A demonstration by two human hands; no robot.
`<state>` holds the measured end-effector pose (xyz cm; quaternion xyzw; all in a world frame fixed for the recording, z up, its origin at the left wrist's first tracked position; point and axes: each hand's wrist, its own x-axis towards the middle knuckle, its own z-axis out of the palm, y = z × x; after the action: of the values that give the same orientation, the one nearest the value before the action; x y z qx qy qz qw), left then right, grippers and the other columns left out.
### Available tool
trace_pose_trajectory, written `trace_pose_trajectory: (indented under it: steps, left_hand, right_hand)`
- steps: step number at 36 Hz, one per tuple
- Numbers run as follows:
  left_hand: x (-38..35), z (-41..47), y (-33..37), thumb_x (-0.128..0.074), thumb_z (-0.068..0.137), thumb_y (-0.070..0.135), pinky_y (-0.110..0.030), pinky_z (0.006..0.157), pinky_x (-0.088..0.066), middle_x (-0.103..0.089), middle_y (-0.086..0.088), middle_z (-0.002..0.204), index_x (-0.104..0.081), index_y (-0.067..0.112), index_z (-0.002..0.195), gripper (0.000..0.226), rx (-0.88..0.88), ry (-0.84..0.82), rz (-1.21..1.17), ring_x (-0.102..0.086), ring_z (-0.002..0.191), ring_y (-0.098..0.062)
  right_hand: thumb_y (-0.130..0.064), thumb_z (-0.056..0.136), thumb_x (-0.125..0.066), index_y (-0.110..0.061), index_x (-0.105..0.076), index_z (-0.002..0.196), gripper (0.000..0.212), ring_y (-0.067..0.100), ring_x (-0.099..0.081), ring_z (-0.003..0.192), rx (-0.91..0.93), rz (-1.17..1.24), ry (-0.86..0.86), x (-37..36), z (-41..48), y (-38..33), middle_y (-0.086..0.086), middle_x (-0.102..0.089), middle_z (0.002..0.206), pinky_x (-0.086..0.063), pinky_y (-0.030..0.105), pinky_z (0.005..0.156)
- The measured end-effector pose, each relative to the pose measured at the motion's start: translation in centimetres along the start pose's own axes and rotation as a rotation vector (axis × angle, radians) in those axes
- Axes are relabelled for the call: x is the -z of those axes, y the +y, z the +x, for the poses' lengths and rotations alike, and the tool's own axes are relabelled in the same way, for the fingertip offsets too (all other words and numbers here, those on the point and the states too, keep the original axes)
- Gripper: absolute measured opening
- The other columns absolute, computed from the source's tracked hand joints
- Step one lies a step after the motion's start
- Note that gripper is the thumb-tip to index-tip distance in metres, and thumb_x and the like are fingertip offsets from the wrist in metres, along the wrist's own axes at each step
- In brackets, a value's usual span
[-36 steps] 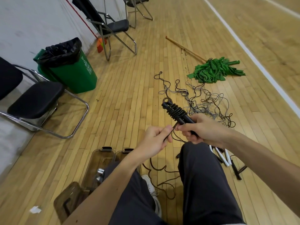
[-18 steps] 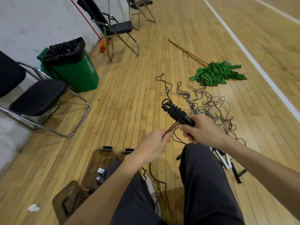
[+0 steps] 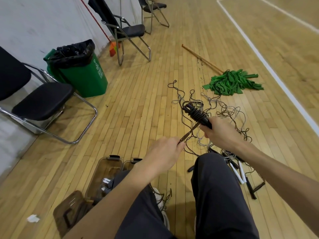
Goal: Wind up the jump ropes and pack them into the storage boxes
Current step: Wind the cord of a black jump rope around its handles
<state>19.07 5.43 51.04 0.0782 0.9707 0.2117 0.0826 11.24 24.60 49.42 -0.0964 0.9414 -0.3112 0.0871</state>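
My right hand [image 3: 219, 133] grips the black handles of a jump rope [image 3: 196, 115], which carry several turns of black cord and point up to the left. My left hand [image 3: 164, 155] pinches the free cord taut, down and left of the handles. A tangle of black and grey ropes [image 3: 222, 111] lies on the floor beyond. More handles, white and black [image 3: 240, 171], rest right of my knee. Two clear storage boxes [image 3: 107, 168] stand at my left leg, partly hidden by my arm, the nearer one holding a wound rope.
A brown box lid [image 3: 69, 211] lies at the lower left beside a scrap of paper [image 3: 32, 218]. A green bin [image 3: 81, 69] and folding chairs [image 3: 39, 102] line the wall on the left. A green mop [image 3: 231, 82] lies beyond the ropes.
My left hand has pulled down and away from the handles, stretching the cord taut. The loose cord between my legs has been drawn up. My right hand holds steady.
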Motion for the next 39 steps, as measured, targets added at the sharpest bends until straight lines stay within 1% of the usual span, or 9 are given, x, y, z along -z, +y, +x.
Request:
trace_pose_trajectory:
  steps: [3,8,12,17,19,27,31,36,39]
  left_hand:
    - [0.4,-0.4,0.8,-0.044,0.107,0.03,-0.028,0.064,-0.053,-0.059,0.001,0.084,-0.058,0.015,0.116,0.023,-0.085,0.075,0.339,-0.06,0.072,-0.015]
    - [1.2,-0.9,1.1,-0.054,0.103,0.015,-0.022,0.045,-0.03,-0.047,0.006,0.065,-0.047,0.015,0.121,0.019,-0.163,0.176,0.471,-0.05,0.054,-0.012]
    - [1.3,-0.8,1.4,-0.076,0.088,0.013,-0.022,0.038,-0.023,-0.045,0.006,0.05,-0.047,0.017,0.111,0.038,-0.284,0.228,0.519,-0.042,0.037,-0.015]
    - [2.6,-0.6,2.4,-0.08,0.085,0.018,-0.031,0.046,-0.05,-0.063,-0.003,0.072,-0.066,0.012,0.104,0.025,-0.41,0.25,0.613,-0.059,0.062,-0.02]
    - [3.6,-0.6,2.8,-0.079,0.085,0.024,-0.029,0.047,-0.049,-0.064,-0.004,0.082,-0.069,0.013,0.097,0.019,-0.454,0.271,0.616,-0.059,0.068,-0.019]
    - [8.2,0.5,3.5,-0.046,0.099,0.048,-0.021,0.076,-0.042,-0.051,0.011,0.096,-0.065,0.021,0.11,0.034,-0.498,0.062,0.473,-0.044,0.091,-0.005]
    - [9.8,1.4,3.3,-0.057,0.095,0.047,-0.017,0.078,-0.03,-0.054,0.017,0.091,-0.07,0.024,0.105,0.028,-0.466,-0.071,0.325,-0.045,0.088,-0.001]
    - [10.9,2.3,3.1,-0.071,0.087,0.041,-0.01,0.069,-0.037,-0.063,0.021,0.081,-0.077,0.023,0.095,0.02,-0.398,-0.182,0.087,-0.057,0.081,0.006]
    - [10.8,2.7,2.8,-0.074,0.086,0.034,-0.017,0.071,-0.048,-0.071,0.012,0.082,-0.077,0.021,0.093,0.015,-0.368,-0.239,-0.07,-0.064,0.079,-0.002]
  right_hand:
    - [-0.028,0.103,-0.055,-0.013,-0.057,0.097,0.016,0.024,-0.066,0.073,-0.037,-0.059,-0.069,-0.6,0.3,0.2,0.008,-0.068,0.084,-0.056,0.039,0.068]
    - [-0.027,0.101,-0.057,-0.008,-0.054,0.107,0.02,0.026,-0.067,0.077,-0.122,-0.134,-0.168,-0.5,0.7,0.6,0.009,-0.067,0.089,-0.059,0.043,0.071]
    - [-0.017,0.1,-0.058,-0.007,-0.052,0.103,0.012,0.017,-0.062,0.058,-0.207,-0.109,-0.36,0.1,0.9,0.2,0.006,-0.068,0.077,-0.051,0.034,0.049]
    - [-0.013,0.098,-0.058,-0.009,-0.055,0.091,0.009,0.012,-0.049,0.042,-0.209,-0.051,-0.608,0.6,0.1,-0.4,0.001,-0.063,0.059,-0.039,0.023,0.043]
    - [-0.013,0.097,-0.06,-0.008,-0.057,0.092,0.008,0.012,-0.049,0.043,-0.199,-0.015,-0.676,0.6,-0.5,-0.8,0.001,-0.063,0.059,-0.038,0.022,0.043]
    - [-0.015,0.097,-0.062,-0.01,-0.061,0.089,0.009,0.011,-0.046,0.046,-0.071,-0.016,-0.925,1.7,-3.0,-3.2,0.002,-0.059,0.062,-0.032,0.02,0.044]
    - [-0.017,0.097,-0.064,-0.013,-0.061,0.08,0.018,0.011,-0.047,0.046,0.042,0.005,-1.002,2.3,-4.1,-4.0,-0.001,-0.059,0.059,-0.032,0.025,0.049]
    - [-0.02,0.099,-0.063,-0.016,-0.059,0.074,0.025,0.011,-0.048,0.047,0.182,0.036,-1.021,3.2,-5.6,-4.9,-0.001,-0.059,0.06,-0.039,0.024,0.056]
    - [-0.021,0.1,-0.062,-0.017,-0.058,0.072,0.028,0.01,-0.048,0.048,0.258,0.044,-1.006,3.6,-6.4,-5.5,-0.001,-0.058,0.06,-0.042,0.017,0.056]
